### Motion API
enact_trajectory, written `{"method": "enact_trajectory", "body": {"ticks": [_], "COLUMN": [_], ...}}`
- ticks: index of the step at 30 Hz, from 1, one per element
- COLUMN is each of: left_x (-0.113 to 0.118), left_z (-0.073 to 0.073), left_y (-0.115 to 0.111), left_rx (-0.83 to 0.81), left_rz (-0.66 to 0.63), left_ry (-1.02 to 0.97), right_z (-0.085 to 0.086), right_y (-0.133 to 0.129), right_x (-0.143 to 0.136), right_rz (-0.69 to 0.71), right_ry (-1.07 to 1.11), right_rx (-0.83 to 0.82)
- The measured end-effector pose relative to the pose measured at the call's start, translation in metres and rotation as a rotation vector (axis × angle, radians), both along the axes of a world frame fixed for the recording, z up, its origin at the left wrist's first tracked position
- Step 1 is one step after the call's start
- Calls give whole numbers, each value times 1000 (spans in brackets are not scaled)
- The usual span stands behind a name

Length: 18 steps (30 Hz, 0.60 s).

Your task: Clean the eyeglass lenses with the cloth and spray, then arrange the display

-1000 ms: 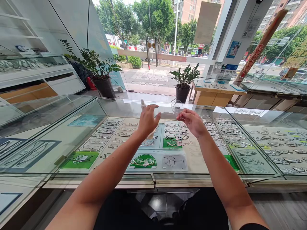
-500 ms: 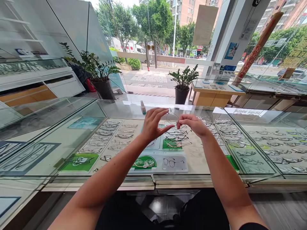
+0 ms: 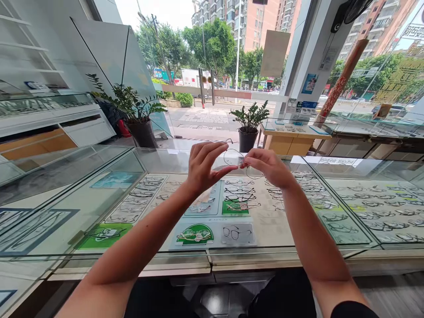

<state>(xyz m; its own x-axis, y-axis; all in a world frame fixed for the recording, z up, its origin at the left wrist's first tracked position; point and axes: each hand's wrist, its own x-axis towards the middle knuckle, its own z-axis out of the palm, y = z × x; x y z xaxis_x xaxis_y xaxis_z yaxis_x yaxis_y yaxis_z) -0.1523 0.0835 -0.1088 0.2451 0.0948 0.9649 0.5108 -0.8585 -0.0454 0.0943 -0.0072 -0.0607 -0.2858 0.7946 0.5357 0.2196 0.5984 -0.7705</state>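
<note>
A pair of thin-rimmed eyeglasses is held up above the glass counter, between my two hands. My left hand has its fingertips by the end of a temple and its thumb under the near round lens, so the frame sits in the gap between them. My right hand pinches the glasses around the bridge, with the second rim partly showing below its fingers. A small reddish spot shows at the right fingertips; I cannot make out what it is.
Beneath the hands, a glass display counter holds rows of eyeglasses, with green display cards. Beyond it stand two potted plants and a wooden-fronted display table. Glass doors face the street.
The view has tilted up slightly. Both hands keep hold of the glasses, and more of the second rim shows below my right hand. The small spray bottle is now hidden behind my left hand.
</note>
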Motion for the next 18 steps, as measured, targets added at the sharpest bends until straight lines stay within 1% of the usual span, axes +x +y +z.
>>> {"method": "enact_trajectory", "body": {"ticks": [2,4,6,8,10,12,15,18], "left_x": [2,4,6,6,4,2,-2,-4], "left_z": [29,58,80,94,99,99,96,95], "left_y": [-1,-8,-19,-31,-41,-45,-45,-41], "left_rx": [66,85,59,29,33,56,75,60], "left_rz": [-37,-47,-36,-17,-11,-17,-19,-17], "left_ry": [-52,-107,-169,-220,-253,-273,-286,-276], "right_z": [23,41,52,55,52,48,42,40], "right_y": [-6,-11,-16,-19,-21,-21,-20,-19], "right_x": [2,7,11,13,10,6,-1,-4], "right_rz": [-164,-330,-430,-473,-489,-495,-491,-512], "right_ry": [51,92,44,-29,-46,-38,-30,-19], "right_rx": [220,446,598,677,720,722,680,651]}}
